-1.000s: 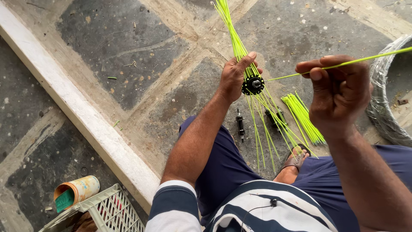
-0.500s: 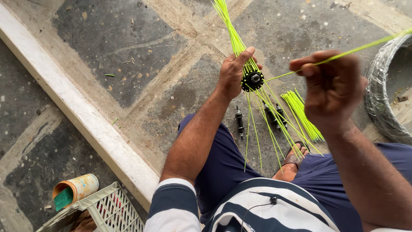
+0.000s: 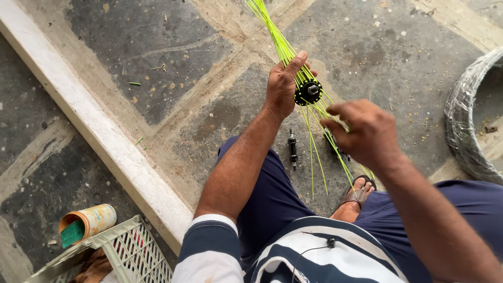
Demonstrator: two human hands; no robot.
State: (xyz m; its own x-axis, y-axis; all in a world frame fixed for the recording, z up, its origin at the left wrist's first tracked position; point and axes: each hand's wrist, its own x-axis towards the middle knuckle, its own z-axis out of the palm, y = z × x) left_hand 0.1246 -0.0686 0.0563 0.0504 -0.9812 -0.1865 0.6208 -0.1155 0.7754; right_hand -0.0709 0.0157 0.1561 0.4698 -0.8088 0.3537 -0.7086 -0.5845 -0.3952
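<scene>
The black hub, bristling with green spokes, is being gripped by the left hand. The right hand, earlier raised at three o'clock, is now being closed on spokes below. An axle is lying at six o'clock, a tyre at three.

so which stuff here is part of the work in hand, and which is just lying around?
In use: left hand gripping black hub; green spokes; right hand at the spokes.
Lying about: black axle, wrapped rim, tin can, plastic crate.
</scene>
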